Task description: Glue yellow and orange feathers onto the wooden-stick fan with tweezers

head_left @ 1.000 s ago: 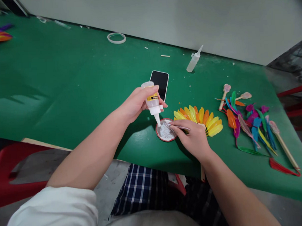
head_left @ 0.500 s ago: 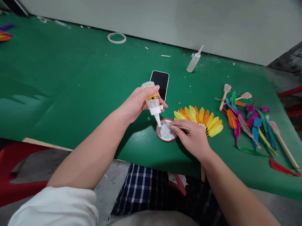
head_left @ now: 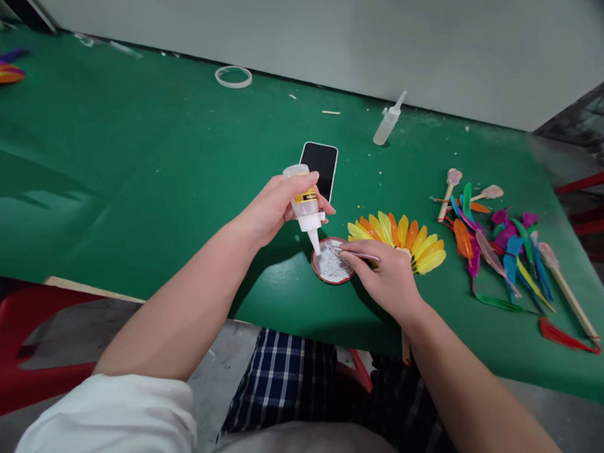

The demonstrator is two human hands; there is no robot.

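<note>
My left hand is closed around a clear squeeze bottle with a yellow label, tipped nozzle-down. The nozzle tip is at a small round red-rimmed dish of whitish material. In my right hand is a thin metal tool, pinched between the fingers, its tip over the dish. A fan of yellow and orange feathers lies just beyond my right hand, which partly covers it. Behind my left hand rests a phone with a dark screen.
On the green table, a second bottle stands towards the wall, left of which lies a clear ring. Colourful feathers with wooden sticks lie at the right. A red chair is at the lower left.
</note>
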